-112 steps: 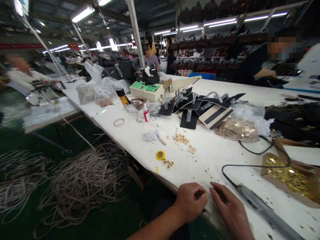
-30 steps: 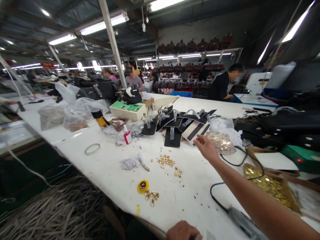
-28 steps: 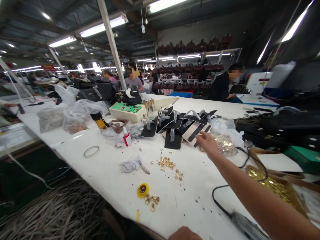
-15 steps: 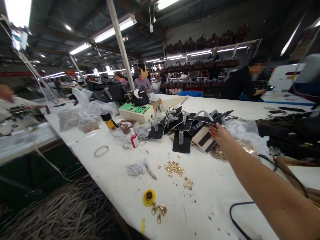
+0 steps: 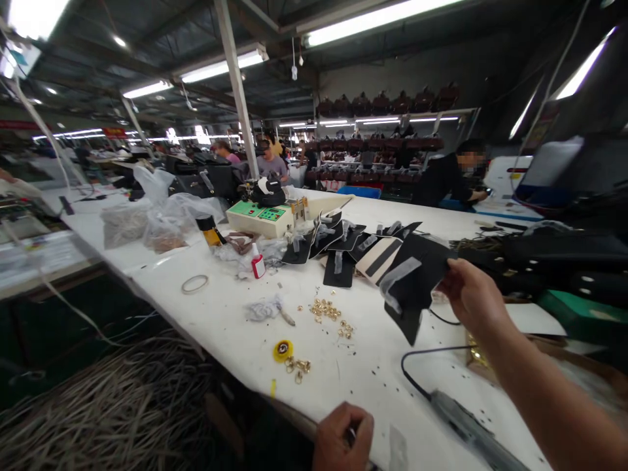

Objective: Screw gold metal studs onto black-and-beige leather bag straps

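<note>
My right hand [image 5: 473, 294] is closed on a black leather piece [image 5: 415, 281] with a grey strip on it, held up above the white table [image 5: 373, 379]. Behind it lies the pile of black leather pieces [image 5: 343, 239] and a beige piece with a black stripe [image 5: 375, 258]. My left hand [image 5: 343, 438] is curled at the table's near edge, pinching something small that I cannot make out. Small gold metal rings [image 5: 331, 314] lie scattered between my hands, with a yellow disc [image 5: 283, 350] nearer the edge.
A grey corded tool [image 5: 466, 428] lies near my right arm. A green-topped machine [image 5: 260, 219], glue bottle [image 5: 257, 265], plastic bags [image 5: 167, 216] and a tape ring [image 5: 195, 283] sit further left. Grey cords [image 5: 122, 399] pile on the floor. Another person [image 5: 449, 176] works across the table.
My right hand reached to the pile, took a black leather piece and lifted it back toward me. My left hand stayed at the table's near edge.
</note>
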A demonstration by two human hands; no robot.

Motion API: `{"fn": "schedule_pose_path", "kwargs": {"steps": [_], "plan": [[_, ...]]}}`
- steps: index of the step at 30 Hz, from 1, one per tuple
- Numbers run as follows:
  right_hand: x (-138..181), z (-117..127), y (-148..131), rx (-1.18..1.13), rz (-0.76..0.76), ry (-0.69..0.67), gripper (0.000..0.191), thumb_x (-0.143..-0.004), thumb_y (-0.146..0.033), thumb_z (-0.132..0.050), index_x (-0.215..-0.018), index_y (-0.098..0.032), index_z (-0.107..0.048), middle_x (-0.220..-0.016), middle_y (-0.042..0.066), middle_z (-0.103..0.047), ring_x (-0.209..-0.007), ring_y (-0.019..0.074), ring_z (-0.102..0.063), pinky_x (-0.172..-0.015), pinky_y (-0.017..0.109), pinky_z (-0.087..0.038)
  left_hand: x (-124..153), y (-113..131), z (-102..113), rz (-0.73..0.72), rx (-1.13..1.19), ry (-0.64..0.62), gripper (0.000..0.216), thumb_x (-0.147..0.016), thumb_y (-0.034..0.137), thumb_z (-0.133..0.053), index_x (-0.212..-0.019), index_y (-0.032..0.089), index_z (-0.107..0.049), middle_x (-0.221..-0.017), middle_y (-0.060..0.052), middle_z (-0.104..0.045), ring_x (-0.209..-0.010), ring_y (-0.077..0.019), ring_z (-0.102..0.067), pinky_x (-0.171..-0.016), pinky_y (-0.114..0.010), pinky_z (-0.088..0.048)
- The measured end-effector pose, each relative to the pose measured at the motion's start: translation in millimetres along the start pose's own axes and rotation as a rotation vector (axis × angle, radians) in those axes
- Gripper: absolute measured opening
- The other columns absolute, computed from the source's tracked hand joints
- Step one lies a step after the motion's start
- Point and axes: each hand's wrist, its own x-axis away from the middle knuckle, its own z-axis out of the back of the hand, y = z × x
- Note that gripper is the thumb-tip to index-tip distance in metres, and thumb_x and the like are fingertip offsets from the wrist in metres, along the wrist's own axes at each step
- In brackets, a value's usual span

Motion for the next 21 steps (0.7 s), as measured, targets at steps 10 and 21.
{"fn": "schedule_pose_path", "kwargs": {"steps": [10, 21], "plan": [[232, -22, 30, 0.182, -0.355, -0.29, 0.033, -0.089, -0.046, -0.069, -0.072, -0.021, -0.056, -0.065, -0.003, -0.046, -0.061, 0.0135, -0.04, -0.056, 0.026, -0.035, 90, 68, 55, -0.351, -0.142, 0.326, 0.036, -0.089, 0.021, -0.062, -0.124, 0.026, -0.059, -0.121, -0.008, -0.061, -0.112, -0.0224, -0.06, -0.099, -0.039, -0.05], [317, -41, 74, 0.326, -0.522, -0.418, 0.038, -0.094, -0.054, -0.061, -0.077, -0.021, -0.054, -0.064, -0.005, -0.043, -0.057, 0.0112, -0.036, -0.051, 0.025, -0.027, 127, 14, 74, 0.171, 0.476, 0.331, 0.06, -0.081, 0.038, -0.078, -0.133, 0.02, -0.053, -0.127, -0.015, -0.067, -0.112, -0.0272, -0.067, -0.095, -0.042, -0.054]]}}
